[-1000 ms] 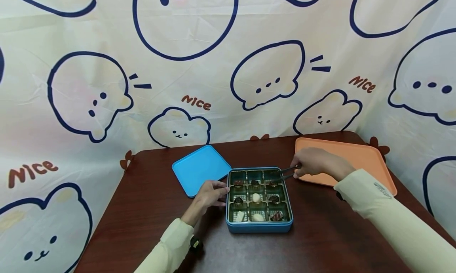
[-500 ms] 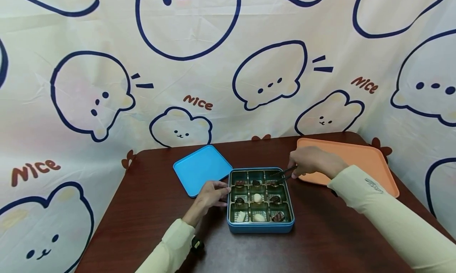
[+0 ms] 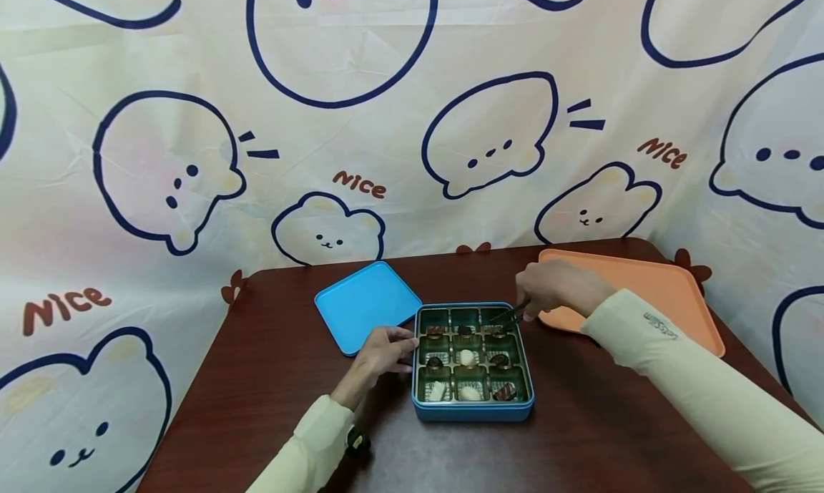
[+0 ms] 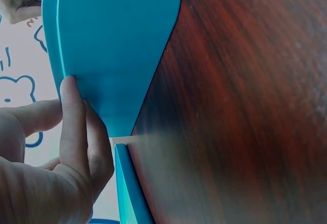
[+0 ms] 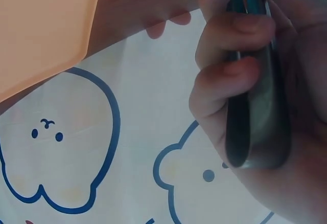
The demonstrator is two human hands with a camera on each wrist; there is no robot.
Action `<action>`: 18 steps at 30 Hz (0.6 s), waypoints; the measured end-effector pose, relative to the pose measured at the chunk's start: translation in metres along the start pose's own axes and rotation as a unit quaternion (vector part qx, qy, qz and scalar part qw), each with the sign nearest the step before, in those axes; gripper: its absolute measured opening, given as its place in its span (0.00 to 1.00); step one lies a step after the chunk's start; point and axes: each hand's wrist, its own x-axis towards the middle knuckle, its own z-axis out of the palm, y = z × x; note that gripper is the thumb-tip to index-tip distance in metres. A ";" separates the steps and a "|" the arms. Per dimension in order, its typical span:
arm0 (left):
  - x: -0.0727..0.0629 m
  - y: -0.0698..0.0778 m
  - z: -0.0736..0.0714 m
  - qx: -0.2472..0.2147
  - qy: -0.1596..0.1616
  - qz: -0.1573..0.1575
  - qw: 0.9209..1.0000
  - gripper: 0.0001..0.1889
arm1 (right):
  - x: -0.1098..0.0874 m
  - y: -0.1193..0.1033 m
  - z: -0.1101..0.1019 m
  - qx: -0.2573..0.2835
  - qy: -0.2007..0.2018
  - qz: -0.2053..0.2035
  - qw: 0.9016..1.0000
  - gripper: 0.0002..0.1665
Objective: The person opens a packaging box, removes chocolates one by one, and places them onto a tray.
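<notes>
A blue box (image 3: pixel 473 412) with a gold divided insert stands on the table, holding dark, brown and white chocolates in its compartments. My left hand (image 3: pixel 381 351) touches the box's left side; in the left wrist view its fingers lie fairly straight against the blue wall, thumb near the rim. My right hand (image 3: pixel 563 287) grips dark metal tongs (image 5: pixel 265 127), fingers curled round them. The tips of the tongs reach into the back right compartment, at a brown chocolate (image 3: pixel 494 330). Whether they touch or pinch it is too small to tell.
A blue lid (image 3: pixel 367 307) lies on the table behind my left hand, close to the box's back left corner. At the back right, partly behind my right hand, lies an orange tray (image 3: pixel 650 293). A printed cloth (image 3: pixel 399 142) hangs behind the table (image 3: pixel 277 386).
My right hand has shifted slightly left with the tongs, whose tips stay in the back right compartment. The left hand keeps its place at the box.
</notes>
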 end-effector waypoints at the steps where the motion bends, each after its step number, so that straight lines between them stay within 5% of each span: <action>1: 0.000 0.000 0.000 -0.002 0.000 0.000 1.000 0.18 | 0.001 0.000 0.000 -0.002 0.001 0.001 1.000 0.09; 11: -0.001 0.000 0.001 -0.010 -0.003 0.003 1.000 0.17 | 0.009 -0.006 0.000 -0.040 0.003 0.013 0.999 0.03; 18: 0.000 0.000 0.001 -0.009 -0.002 0.002 1.000 0.18 | 0.011 -0.009 0.001 -0.022 0.001 0.013 1.000 0.21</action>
